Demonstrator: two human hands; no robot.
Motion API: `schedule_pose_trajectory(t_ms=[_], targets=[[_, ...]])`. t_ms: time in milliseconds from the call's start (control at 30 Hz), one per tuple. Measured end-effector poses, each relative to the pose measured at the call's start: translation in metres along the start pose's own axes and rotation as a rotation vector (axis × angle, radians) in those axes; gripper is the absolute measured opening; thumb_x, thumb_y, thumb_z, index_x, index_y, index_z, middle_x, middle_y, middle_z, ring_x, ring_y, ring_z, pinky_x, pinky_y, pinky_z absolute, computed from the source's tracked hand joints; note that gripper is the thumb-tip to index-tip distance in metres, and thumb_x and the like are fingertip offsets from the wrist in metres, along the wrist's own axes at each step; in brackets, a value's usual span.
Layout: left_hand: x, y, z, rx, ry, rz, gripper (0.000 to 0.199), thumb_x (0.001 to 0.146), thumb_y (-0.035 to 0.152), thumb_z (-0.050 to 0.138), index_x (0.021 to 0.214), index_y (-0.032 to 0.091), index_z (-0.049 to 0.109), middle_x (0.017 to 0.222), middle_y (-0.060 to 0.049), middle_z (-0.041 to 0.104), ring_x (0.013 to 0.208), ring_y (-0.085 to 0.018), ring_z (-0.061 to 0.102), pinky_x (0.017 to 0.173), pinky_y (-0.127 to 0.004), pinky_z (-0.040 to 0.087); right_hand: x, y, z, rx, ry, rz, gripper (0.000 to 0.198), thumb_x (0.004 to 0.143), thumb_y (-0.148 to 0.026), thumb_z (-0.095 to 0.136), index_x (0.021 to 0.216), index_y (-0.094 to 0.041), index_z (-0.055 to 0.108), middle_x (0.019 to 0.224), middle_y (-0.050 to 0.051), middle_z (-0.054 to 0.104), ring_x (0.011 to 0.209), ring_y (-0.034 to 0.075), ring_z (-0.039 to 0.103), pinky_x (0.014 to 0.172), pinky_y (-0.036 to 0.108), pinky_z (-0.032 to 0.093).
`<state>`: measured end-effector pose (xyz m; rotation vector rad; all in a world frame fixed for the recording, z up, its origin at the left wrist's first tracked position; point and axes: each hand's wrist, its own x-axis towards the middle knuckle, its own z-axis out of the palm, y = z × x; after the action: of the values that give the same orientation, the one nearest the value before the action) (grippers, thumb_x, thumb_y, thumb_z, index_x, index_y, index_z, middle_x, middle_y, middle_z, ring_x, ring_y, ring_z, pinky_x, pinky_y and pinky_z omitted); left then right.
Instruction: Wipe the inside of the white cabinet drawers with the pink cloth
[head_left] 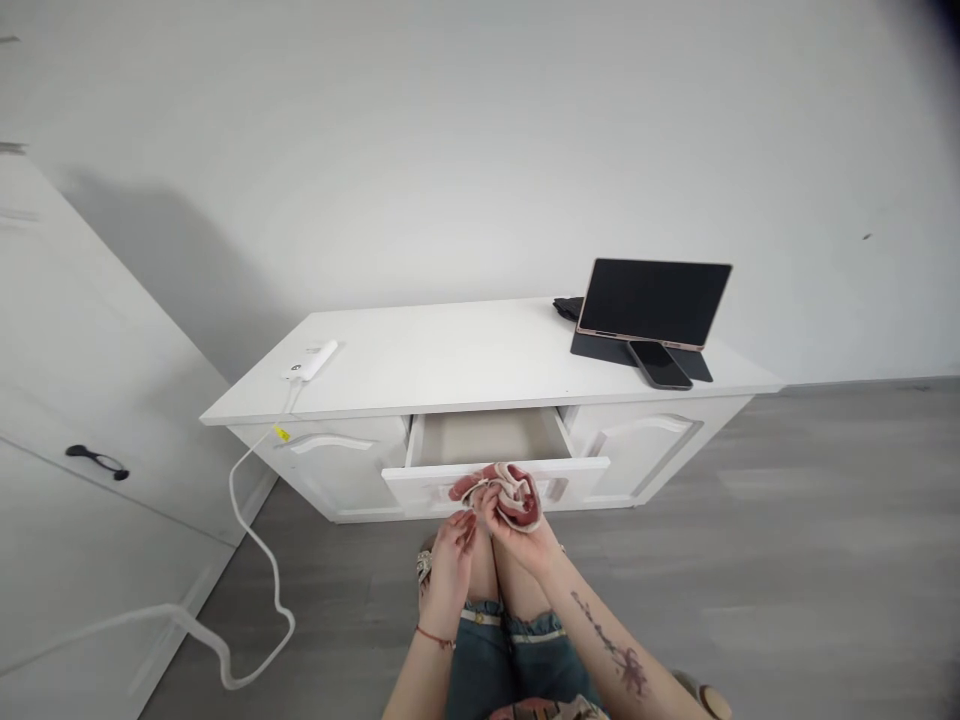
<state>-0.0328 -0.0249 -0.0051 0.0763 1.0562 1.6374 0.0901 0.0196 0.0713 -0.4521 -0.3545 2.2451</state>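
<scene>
My right hand point(508, 527) is closed around a crumpled red-and-white cloth point(517, 497), raised in front of an open drawer point(495, 477). The cloth is bunched and partly folded over, and it hides some of the drawer front. Just left of it is my left hand point(453, 541), its fingers loosely bent and close to the right fingertips. I see nothing held in the left hand. The drawer is pulled out from the middle of a white cabinet point(442, 360), and its pale bottom shows.
On the cabinet top, a dark-screened tablet point(654, 302) leans on its stand, with a phone point(658, 364) before it and a black item point(568, 308) behind. A white power strip point(311, 360) lies left, its cable point(271, 570) trailing to the floor. A white wardrobe point(90, 380) stands left.
</scene>
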Motion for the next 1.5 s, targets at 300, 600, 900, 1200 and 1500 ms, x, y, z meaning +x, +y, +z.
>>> schedule_pose_trajectory(t_ms=[300,600,900,1200,1500], targets=[[0.014,-0.022,0.03,-0.191,-0.169,-0.189,0.013,0.075,0.006,0.066,0.079,0.018,0.067,0.089,-0.005,0.072,0.085,-0.018,0.066,0.083,-0.034,0.051,-0.04,-0.063,-0.035,0.725,-0.072,0.089,0.03,0.079,-0.01,0.059,0.104,-0.017,0.044,0.092,0.001,0.053,0.085,0.008,0.06,0.078,0.017,0.054],[0.015,-0.029,0.037,0.017,-0.19,0.021,0.023,0.062,0.017,0.083,0.078,0.018,0.067,0.085,-0.003,0.072,0.087,-0.016,0.067,0.085,-0.032,0.051,-0.07,-0.096,-0.083,0.779,-0.008,-0.131,0.023,0.084,-0.017,0.058,0.104,-0.02,0.047,0.09,0.001,0.054,0.081,0.008,0.059,0.072,0.02,0.056],[0.052,-0.025,0.049,0.127,-0.187,0.07,0.028,0.054,0.025,0.087,0.07,0.017,0.065,0.079,-0.001,0.07,0.081,-0.014,0.066,0.082,-0.033,0.054,-0.081,-0.073,-0.135,0.588,0.21,-0.218,0.037,0.082,-0.013,0.06,0.118,-0.013,0.052,0.071,-0.005,0.054,0.061,0.006,0.054,0.06,0.018,0.052],[0.11,-0.008,0.092,0.136,-0.176,0.047,0.025,0.057,0.02,0.086,0.067,0.018,0.062,0.073,0.001,0.067,0.073,-0.01,0.063,0.088,-0.036,0.05,-0.068,-0.039,-0.148,0.538,0.212,-0.208,0.006,0.085,-0.022,0.059,0.079,-0.021,0.059,0.062,-0.005,0.051,0.056,0.009,0.049,0.055,0.022,0.048],[0.118,-0.006,0.097,0.12,-0.156,0.026,0.023,0.06,0.015,0.083,0.066,0.018,0.062,0.069,0.002,0.065,0.072,-0.01,0.062,0.086,-0.034,0.049,-0.076,-0.01,-0.151,0.41,0.134,-0.086,0.018,0.074,-0.024,0.07,0.064,-0.018,0.056,0.062,-0.004,0.055,0.057,0.009,0.051,0.063,0.023,0.05]])
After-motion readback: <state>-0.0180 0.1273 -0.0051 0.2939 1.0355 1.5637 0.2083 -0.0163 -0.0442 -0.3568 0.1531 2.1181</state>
